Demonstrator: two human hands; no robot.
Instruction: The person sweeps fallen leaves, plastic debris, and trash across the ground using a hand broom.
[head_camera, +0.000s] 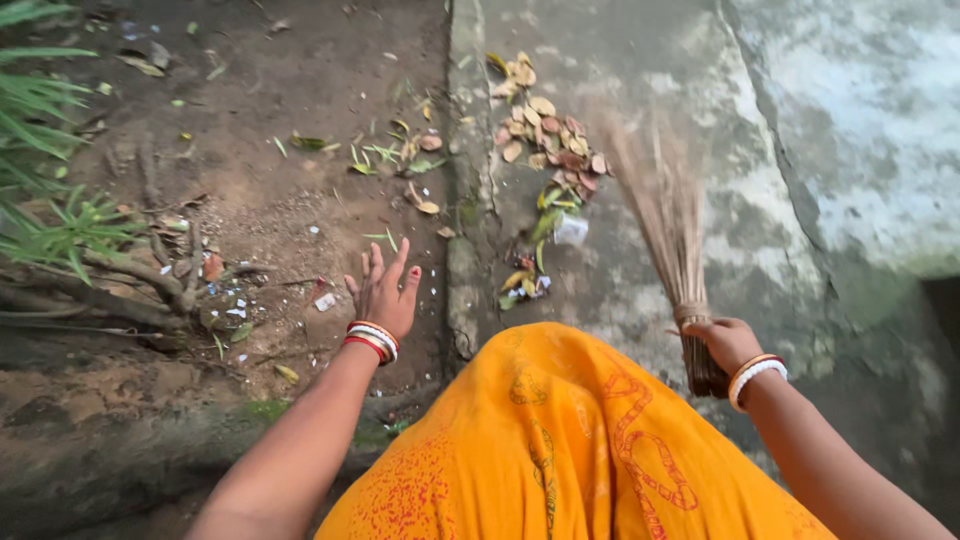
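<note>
Straw broom (668, 235) gripped by right hand (725, 343); left hand (383, 295) spread, holding nothing.

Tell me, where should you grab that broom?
Grab the broom at its bound bottom end, where the straws are tied tight into a thick handle. Come from the right side, as the right hand does. The far end fans out loose and thin over the leaves, too floppy to grip.

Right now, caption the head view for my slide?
Right hand sweeps a straw broom toward dry leaves on concrete; left hand hovers open above dirt.
</note>
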